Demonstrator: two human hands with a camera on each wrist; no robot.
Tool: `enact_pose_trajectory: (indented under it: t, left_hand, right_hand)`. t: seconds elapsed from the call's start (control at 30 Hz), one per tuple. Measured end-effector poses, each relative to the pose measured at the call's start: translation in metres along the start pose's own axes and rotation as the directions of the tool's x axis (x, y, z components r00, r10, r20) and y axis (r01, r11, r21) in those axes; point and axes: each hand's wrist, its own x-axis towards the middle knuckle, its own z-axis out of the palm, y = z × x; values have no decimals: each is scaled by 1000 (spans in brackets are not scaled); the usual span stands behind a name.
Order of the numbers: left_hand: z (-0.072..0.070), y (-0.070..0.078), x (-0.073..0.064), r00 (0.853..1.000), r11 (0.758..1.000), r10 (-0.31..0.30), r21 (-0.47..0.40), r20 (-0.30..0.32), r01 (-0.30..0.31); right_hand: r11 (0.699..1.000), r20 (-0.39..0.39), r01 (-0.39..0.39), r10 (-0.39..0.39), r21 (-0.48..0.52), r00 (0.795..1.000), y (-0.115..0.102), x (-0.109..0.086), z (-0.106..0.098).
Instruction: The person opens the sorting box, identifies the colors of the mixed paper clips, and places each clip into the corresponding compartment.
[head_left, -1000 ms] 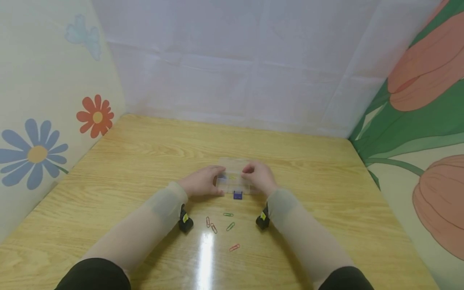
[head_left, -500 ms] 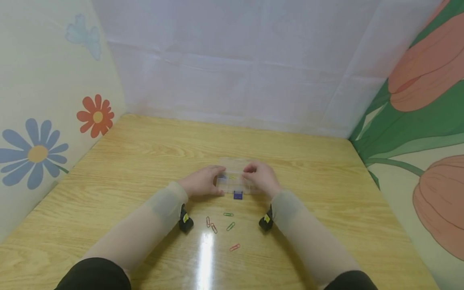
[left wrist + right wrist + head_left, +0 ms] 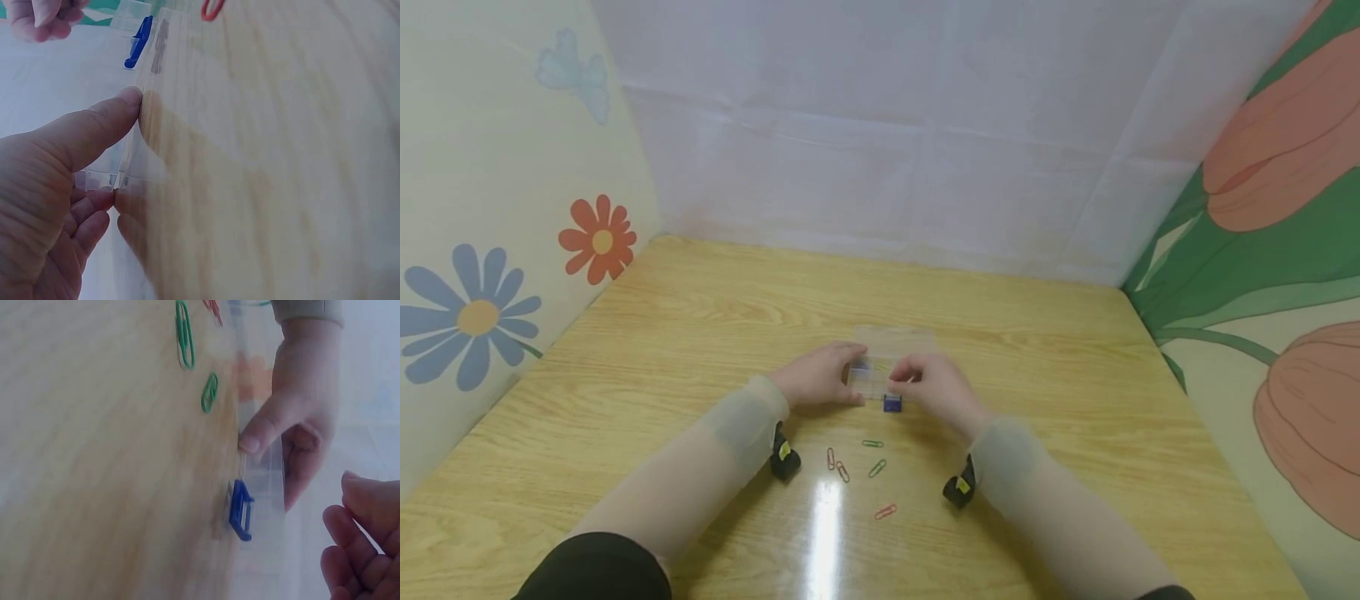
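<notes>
Smooth, seemingly plastic box (image 3: 862, 385)

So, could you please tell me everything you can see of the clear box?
The clear box is colourless, see-through and looks like plastic. Thin walls divide it into compartments; small blue and yellow contents show towards the far side, too indistinct to identify. Its clear lid is open on the far side, and a dark blue latch sits at the near edge. It rests on the wooden table; the left hand holds its left end, while the right hand hovers above.
</notes>
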Motion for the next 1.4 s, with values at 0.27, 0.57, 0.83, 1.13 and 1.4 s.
enact_pose_trajectory:
  t: [0.27,0.57,0.83,1.13,1.4]
  left_hand:
    - [0,1,-1,1000,1000,-1,4,0,1]
    - [0,2,0,1000,1000,-13,14,3,13]
    - [-1,2,-2,1000,1000,-23,-14,11,23]
    - [0,2,-2,999,999,-32,-23,12,32]
    - [-2,4,-4,999,999,-46,-25,22,46]
  right_hand:
    - [995,124,90,-85,-39,989,-3,-28,11]
    - [981,304,159,-117,-115,945,-3,-58,24]
    - [945,429,260,-156,-197,890,2,-73,33]
    - [874,461,367,-196,-318,865,-1,-77,40]
    - [849,464,379,-186,-367,866,-1,-77,42]
